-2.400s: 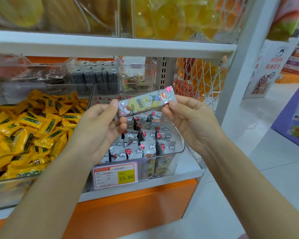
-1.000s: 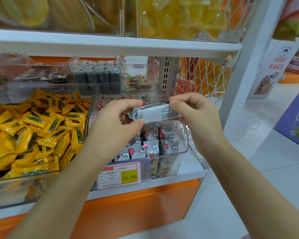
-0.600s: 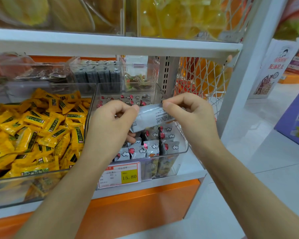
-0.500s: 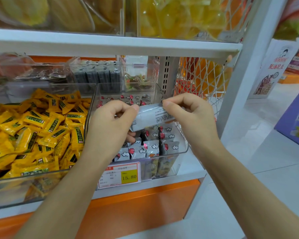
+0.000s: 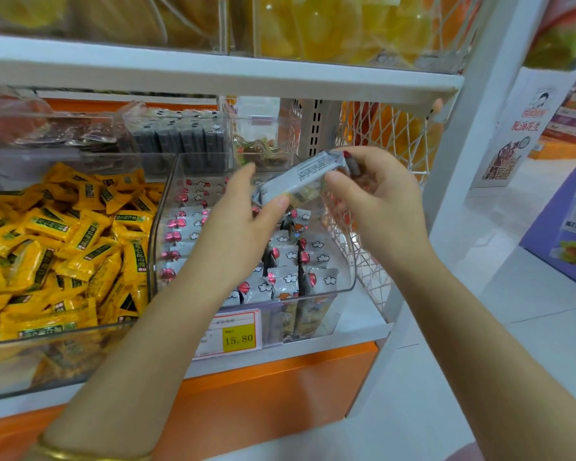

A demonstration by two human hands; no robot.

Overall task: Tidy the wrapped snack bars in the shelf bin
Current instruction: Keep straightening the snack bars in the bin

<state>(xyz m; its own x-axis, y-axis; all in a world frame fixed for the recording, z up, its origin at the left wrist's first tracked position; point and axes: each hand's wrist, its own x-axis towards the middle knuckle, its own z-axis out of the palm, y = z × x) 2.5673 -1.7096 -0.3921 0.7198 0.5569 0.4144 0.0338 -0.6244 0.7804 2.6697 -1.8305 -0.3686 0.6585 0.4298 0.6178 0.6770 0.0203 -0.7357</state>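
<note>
A yellow-and-white price label (image 5: 228,334) fronts the clear plastic shelf bin (image 5: 156,224) of upright silver wrapped snack bars (image 5: 286,281). Above it, the left hand (image 5: 240,227) and right hand (image 5: 383,204) each pinch one end of a long silver wrapped bar (image 5: 300,179) tilted toward 2 o'clock. Yellow candy packets (image 5: 64,234) lie at 9 o'clock.
</note>
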